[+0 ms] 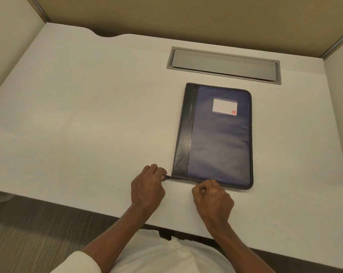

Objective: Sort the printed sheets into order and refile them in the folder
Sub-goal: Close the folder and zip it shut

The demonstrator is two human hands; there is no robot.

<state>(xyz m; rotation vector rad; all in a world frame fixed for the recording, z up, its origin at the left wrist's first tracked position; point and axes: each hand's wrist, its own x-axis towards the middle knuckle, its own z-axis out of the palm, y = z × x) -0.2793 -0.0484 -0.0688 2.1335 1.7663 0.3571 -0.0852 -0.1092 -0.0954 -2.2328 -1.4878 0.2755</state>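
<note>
My right hand (212,196) is pinched at the folder (214,134)'s near edge, seemingly on the zip pull; my left (148,186) grips the zip tail (166,177) at the corner. I should keep the tail taut and draw steadily. The folder lies flat, closed, on the desk (87,115).

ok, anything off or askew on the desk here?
Nothing stands out. The zip folder lies flat and closed on the desk, slightly rotated. Left hand pinches the zipper tab at its near-left corner; right hand sits at the near edge.
</note>
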